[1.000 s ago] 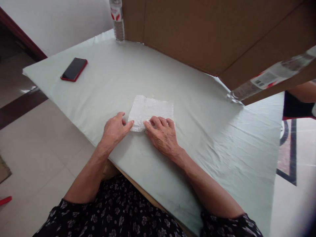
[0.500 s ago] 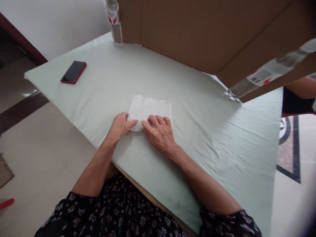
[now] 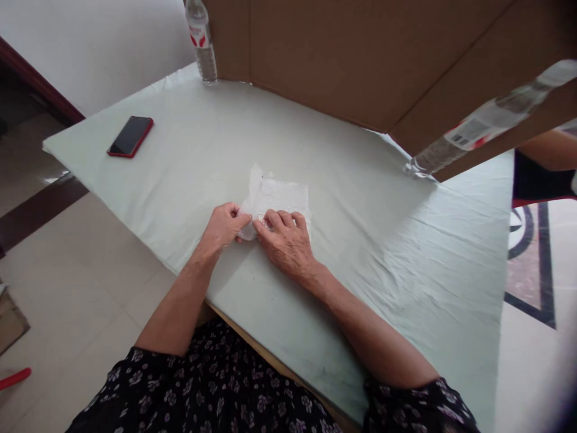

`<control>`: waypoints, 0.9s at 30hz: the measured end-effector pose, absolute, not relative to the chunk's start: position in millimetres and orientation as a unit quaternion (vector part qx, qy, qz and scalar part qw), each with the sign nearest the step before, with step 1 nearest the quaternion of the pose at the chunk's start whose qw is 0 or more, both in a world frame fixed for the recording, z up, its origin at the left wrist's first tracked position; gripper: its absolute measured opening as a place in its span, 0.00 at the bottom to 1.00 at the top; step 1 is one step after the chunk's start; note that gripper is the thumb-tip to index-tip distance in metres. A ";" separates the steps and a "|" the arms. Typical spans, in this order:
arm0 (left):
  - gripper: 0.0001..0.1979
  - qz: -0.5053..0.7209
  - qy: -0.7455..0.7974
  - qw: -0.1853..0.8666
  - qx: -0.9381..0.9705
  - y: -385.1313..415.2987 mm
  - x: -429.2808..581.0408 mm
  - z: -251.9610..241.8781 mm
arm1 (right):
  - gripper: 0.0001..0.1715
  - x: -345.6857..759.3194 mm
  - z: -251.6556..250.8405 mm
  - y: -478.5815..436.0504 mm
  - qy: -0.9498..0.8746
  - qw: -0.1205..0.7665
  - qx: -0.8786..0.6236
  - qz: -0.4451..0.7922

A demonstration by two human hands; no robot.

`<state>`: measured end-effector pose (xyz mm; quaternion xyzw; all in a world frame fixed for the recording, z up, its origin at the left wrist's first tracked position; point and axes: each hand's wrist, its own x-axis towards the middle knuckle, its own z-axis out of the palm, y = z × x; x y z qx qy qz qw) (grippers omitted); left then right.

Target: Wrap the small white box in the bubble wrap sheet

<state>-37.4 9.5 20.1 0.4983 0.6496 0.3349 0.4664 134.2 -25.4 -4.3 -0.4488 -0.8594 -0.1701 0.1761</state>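
Observation:
A small piece of white, translucent bubble wrap (image 3: pixel 283 192) lies on the cloth-covered table in front of me. Its left side is lifted and folded up. My left hand (image 3: pixel 228 225) pinches that left edge between thumb and fingers. Over the near edge of the bubble wrap sits my right hand (image 3: pixel 286 240), its fingers bent and pressing on it, the thumb close to the left thumb. The part under the right fingers is hidden.
A red-cased phone (image 3: pixel 130 137) lies at the table's left. Brown cardboard (image 3: pixel 315 60) stands along the back, with one plastic bottle (image 3: pixel 202 45) at its left and another bottle (image 3: pixel 478 126) at its right. Another person's arm (image 3: pixel 547 150) shows at the far right.
The left side of the bubble wrap has risen and folded toward the right in my left hand. My right hand stays on the near edge. The view has shifted slightly.

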 end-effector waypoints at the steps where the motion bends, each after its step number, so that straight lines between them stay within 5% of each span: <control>1: 0.08 0.350 0.638 0.497 0.472 9.7 -35.5 20.3 | 0.14 134.3 -3.2 -25.8 -0.860 0.174 -0.449 -0.169; 13: 0.05 0.371 0.585 0.576 0.433 9.6 -27.6 33.9 | 0.08 138.8 17.4 -28.9 -0.876 0.183 -0.444 -0.049; 16: 0.12 0.361 0.560 0.587 0.460 5.6 -29.9 39.2 | 0.09 140.4 17.7 -28.1 -0.876 0.192 -0.439 -0.047; 27: 0.08 0.304 0.523 0.205 0.770 -7.4 -20.3 22.0 | 0.08 191.9 27.6 -33.5 -0.757 0.332 -0.559 0.059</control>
